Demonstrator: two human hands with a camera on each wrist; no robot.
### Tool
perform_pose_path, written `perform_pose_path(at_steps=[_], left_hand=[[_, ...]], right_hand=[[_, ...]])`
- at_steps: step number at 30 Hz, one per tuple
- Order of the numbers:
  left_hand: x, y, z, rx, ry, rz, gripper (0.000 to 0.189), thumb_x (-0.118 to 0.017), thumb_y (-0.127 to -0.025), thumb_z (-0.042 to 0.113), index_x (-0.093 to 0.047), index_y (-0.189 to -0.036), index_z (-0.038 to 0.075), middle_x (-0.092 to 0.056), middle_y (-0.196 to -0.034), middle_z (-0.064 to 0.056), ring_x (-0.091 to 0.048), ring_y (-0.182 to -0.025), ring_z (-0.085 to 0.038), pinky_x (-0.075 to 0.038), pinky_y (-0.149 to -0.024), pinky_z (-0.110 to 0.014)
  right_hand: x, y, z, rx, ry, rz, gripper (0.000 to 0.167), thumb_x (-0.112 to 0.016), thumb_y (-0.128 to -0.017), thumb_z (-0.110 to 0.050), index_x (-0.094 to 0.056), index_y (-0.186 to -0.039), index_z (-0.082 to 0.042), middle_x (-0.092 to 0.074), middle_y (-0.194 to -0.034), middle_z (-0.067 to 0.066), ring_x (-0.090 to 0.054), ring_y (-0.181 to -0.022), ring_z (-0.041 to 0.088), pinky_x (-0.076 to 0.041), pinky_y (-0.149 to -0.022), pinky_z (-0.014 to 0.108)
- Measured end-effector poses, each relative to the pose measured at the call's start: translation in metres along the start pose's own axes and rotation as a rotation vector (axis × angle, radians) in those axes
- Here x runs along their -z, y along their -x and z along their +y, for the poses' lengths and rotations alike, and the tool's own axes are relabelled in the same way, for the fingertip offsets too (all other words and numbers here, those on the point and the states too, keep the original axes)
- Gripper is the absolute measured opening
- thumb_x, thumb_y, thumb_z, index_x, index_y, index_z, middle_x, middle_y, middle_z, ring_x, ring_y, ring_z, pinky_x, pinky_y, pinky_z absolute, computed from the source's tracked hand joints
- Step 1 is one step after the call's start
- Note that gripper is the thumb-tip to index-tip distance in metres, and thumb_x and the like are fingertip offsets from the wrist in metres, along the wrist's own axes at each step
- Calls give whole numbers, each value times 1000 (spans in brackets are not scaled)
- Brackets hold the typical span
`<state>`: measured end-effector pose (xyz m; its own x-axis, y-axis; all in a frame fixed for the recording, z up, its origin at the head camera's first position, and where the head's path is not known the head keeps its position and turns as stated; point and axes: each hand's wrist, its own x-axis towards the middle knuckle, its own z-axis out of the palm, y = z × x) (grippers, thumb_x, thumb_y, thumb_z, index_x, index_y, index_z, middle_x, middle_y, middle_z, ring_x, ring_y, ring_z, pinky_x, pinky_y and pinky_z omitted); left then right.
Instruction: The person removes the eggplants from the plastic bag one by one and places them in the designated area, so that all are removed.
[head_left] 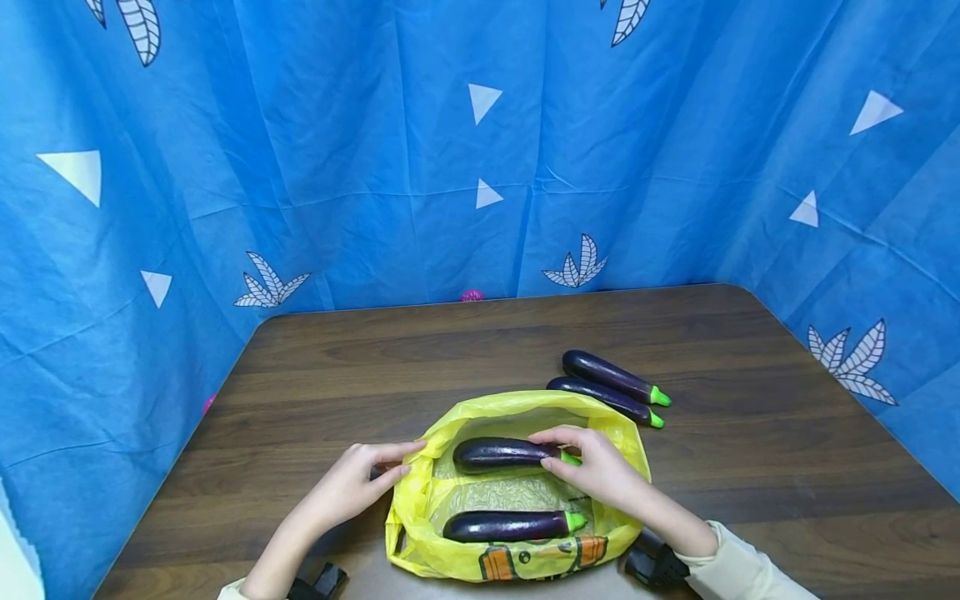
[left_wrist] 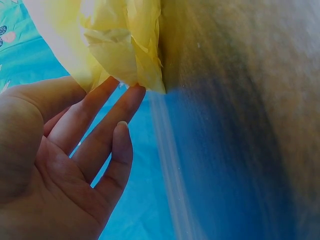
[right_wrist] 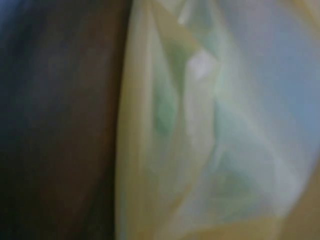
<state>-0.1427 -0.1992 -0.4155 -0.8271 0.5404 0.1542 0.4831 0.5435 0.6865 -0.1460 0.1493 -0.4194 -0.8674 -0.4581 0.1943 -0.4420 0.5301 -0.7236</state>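
A yellow plastic bag [head_left: 416, 546] lies with its mouth spread wide in the head view. Inside it, one dark purple eggplant [head_left: 502, 527] with a green stem rests near the front side. My right hand [head_left: 596, 471] reaches over the bag's right rim and grips a second eggplant [head_left: 495, 454] near its stem end, in the back part of the bag. At the left rim, my left hand [head_left: 360, 479] pinches the bag's edge. The left wrist view shows its fingertips against the crumpled yellow plastic [left_wrist: 115, 55]. Blurred bag plastic [right_wrist: 200, 125] fills much of the right wrist view, hiding the right hand there.
Two more eggplants, a farther one [head_left: 607, 375] and a nearer one [head_left: 600, 396], lie side by side on the wooden table [head_left: 337, 375] behind the bag's right end. A blue patterned curtain [head_left: 375, 167] hangs around the table's back and sides.
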Motion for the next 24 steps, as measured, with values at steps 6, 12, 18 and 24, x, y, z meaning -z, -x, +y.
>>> perform_pose_path(at_steps=[6,12,18,24], left_hand=[[1,0,0,8,-8,-11,33,-60,-93,12,-61,-126,10,-62,-119,-4,-61,-87,-6,-50,-70,-27],[1,0,0,11,-7,-12,34,-60,-93,14,-61,-126,10,-61,-120,-4,-60,-89,-7,-50,-72,-28],[1,1,0,12,6,-17,34,-59,-93,15,-61,-127,9,-61,-121,-4,-60,-90,-7,-50,-72,-27],[1,1,1,15,7,-16,34,-59,-93,15,-60,-127,9,-61,-121,-4,-60,-91,-8,-50,-72,-28]], right_hand=[[5,0,-2,-1,8,43,28,-68,-85,-10,-68,-113,-12,-65,-110,-1,-58,-104,21,-45,-87,43],[10,0,-4,31,6,64,26,-67,-87,-11,-69,-112,-11,-65,-109,-3,-58,-102,20,-46,-86,41],[13,0,-5,56,-25,88,24,-68,-87,-10,-69,-111,-8,-65,-107,-4,-59,-100,18,-48,-81,33],[14,1,-8,39,-81,84,24,-67,-88,-12,-69,-110,-7,-65,-108,0,-60,-98,20,-50,-67,26]])
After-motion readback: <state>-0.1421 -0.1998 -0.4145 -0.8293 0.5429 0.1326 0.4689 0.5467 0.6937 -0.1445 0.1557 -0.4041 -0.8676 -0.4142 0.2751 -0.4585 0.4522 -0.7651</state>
